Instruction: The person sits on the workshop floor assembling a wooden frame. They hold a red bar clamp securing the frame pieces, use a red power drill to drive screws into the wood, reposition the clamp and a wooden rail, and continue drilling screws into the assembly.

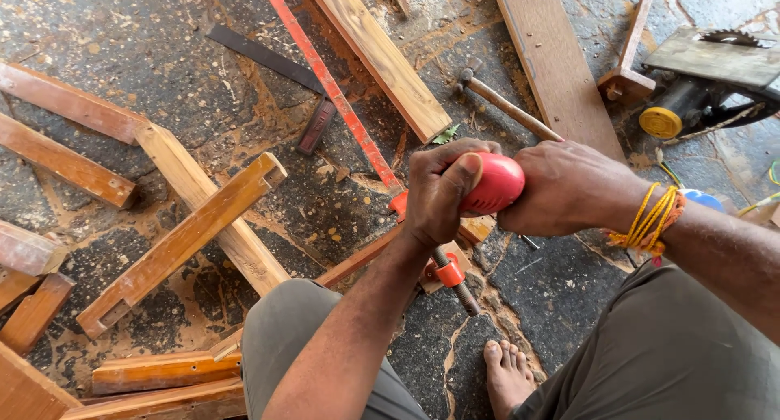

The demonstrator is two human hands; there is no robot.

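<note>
Both my hands grip one red tool handle (494,184) at the centre of the head view. My left hand (439,191) wraps its near end from the left. My right hand (569,186) covers the other end; yellow and orange threads circle that wrist. Under the hands a long red bar clamp (329,83) runs up and to the left, and its orange jaw with a threaded screw (452,274) shows just below my left wrist. A small wooden piece (476,227) sits beneath the handle. How handle and clamp join is hidden.
Wooden bars and joined frame parts (183,241) lie across the dusty stone floor on the left. A plank (378,54), a wider board (556,62), a hammer (505,105), a steel square (268,58) and a circular saw (707,83) are at the top. My bare foot (508,375) is below.
</note>
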